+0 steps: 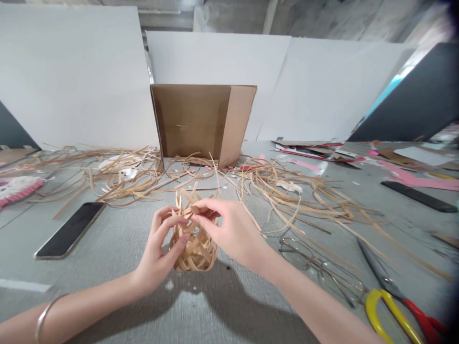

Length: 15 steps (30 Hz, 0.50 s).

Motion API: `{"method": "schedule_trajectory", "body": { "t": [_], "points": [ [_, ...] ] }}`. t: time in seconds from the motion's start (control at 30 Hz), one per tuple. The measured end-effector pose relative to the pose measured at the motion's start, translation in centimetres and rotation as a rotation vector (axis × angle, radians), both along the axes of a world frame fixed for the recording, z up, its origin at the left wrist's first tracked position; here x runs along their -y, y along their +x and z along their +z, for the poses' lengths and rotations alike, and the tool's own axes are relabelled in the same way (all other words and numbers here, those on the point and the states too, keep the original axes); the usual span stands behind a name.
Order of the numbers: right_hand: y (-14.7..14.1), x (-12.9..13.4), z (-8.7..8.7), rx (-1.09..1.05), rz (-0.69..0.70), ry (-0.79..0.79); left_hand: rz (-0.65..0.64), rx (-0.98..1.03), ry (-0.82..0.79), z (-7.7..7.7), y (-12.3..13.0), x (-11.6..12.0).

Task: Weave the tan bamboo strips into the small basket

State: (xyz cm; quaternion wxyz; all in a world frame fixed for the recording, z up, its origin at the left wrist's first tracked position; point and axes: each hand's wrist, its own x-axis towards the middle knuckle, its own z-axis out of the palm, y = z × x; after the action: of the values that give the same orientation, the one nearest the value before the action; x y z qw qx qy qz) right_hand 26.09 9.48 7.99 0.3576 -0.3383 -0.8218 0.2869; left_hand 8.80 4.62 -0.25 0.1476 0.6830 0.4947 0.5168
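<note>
The left hand [156,253] curls around the side of a round woven basket [197,253] made of tan strips. The right hand [229,227] pinches a strip [196,209] at the top, so the basket sits between both hands, over the table [107,291]. Eyeglasses [315,260] lie just past the right hand, with scissors [390,306] beyond them. If a hand lets go, the strips could slip loose. A hard tug could bend them.

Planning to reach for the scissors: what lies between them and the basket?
Glasses lie between the basket and the scissors, as the head view shows, with the right forearm passing across that stretch.
</note>
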Motion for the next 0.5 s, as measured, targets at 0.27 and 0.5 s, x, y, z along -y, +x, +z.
{"method": "schedule_trajectory", "body": {
  "t": [0.27, 0.5],
  "points": [
    [0.0, 0.2, 0.0, 0.069, -0.035, 0.033, 0.118, -0.186, 0.153, 1.5, -0.4, -0.5],
    [0.2, 0.5, 0.5, 0.096, 0.023, -0.008, 0.217, -0.562, 0.401, 3.0, -1.2, -0.6]
  ]
}}
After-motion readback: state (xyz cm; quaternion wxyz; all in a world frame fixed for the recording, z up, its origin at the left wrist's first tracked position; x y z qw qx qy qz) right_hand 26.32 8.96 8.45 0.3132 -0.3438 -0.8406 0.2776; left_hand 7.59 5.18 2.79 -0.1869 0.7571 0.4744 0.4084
